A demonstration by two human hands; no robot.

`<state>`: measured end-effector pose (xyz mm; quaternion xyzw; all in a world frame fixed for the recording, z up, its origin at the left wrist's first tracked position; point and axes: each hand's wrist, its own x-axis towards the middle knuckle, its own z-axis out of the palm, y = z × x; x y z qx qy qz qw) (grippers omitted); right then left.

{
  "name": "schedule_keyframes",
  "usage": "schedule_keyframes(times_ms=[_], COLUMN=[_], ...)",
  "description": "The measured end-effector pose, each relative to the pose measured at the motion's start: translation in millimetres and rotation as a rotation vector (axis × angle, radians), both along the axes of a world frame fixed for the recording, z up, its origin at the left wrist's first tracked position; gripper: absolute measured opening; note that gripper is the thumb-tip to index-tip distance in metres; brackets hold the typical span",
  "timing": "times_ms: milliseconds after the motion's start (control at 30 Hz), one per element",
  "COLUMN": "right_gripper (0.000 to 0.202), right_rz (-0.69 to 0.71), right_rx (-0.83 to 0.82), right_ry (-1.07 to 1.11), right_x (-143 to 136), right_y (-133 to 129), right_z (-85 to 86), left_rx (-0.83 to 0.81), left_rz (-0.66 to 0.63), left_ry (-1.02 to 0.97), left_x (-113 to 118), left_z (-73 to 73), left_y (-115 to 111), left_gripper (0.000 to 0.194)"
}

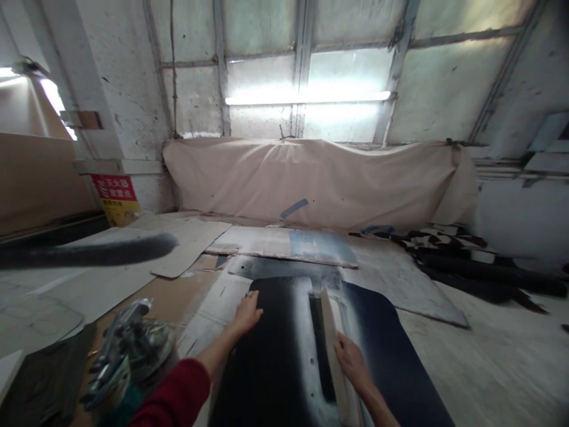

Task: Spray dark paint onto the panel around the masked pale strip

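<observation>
Pressing flat on the big black rounded-corner panel (271, 367), the left hand (247, 314) has fingers spread wide near the panel's far-left corner. Right hand (351, 362) grips a thin pale board strip (331, 344) on edge, fingers curled round it, approx. mid-panel. Panel lies on the cardboard-covered workbench (466, 350) by its near edge. Metal spray gun (120, 350) sits at near-left corner; beige cloth (320, 181) drapes along far edge.

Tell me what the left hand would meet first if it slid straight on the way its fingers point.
The left hand lies flat on the black panel, fingers pointing away and slightly right. Going on, it would probably cross the panel's far edge onto the paint-stained cardboard, then the draped beige cloth; depth is unclear.
</observation>
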<state>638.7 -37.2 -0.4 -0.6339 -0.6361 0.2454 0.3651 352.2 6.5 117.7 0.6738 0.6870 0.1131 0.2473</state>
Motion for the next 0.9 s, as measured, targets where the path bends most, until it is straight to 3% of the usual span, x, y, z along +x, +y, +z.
schedule_keyframes(times_ms=[100, 167, 267, 333, 433, 667, 767, 900], right_gripper=[0.031, 0.034, 0.039, 0.04, 0.038, 0.035, 0.038, 0.042], right_rz=[-0.026, -0.049, -0.069, -0.086, -0.109, -0.146, -0.136, -0.079], right_rx=[-0.002, 0.006, -0.006, -0.026, -0.055, -0.092, -0.086, -0.102], right_ry=[0.036, 0.062, 0.067, 0.059, 0.036, -0.037, -0.122, -0.274], right_x=[1.9, 2.9, 3.2, 2.8, 2.1, -1.1, -5.0, -11.0], right_y=[6.4, 11.1, 15.4, 16.5, 16.7, 13.8, 12.3, 12.1], right_z=[-11.8, -18.4, -21.3, -18.5, -12.2, -12.1, -13.7, -7.9], left_rx=[0.033, 0.012, 0.022, 0.046, 0.095, 0.367, 0.396, 0.387], left_rz=[0.274, 0.389, 0.463, 0.443, 0.337, 0.179, 0.134, 0.126], left_ry=[0.058, 0.074, 0.081, 0.064, 0.002, -0.103, -0.131, -0.126], left_x=[-7.9, -10.0, -9.7, -10.4, -15.6, -30.1, -23.4, -7.4], left_z=[-33.0, -54.4, -78.2, -84.7, -79.3, -42.4, -41.9, -54.0], left_y=[62.2, 89.7, 113.3, 121.4, 128.1, 143.8, 152.9, 165.0], left_gripper=[0.045, 0.042, 0.04, 0.037, 0.031, 0.033, 0.03, 0.03])
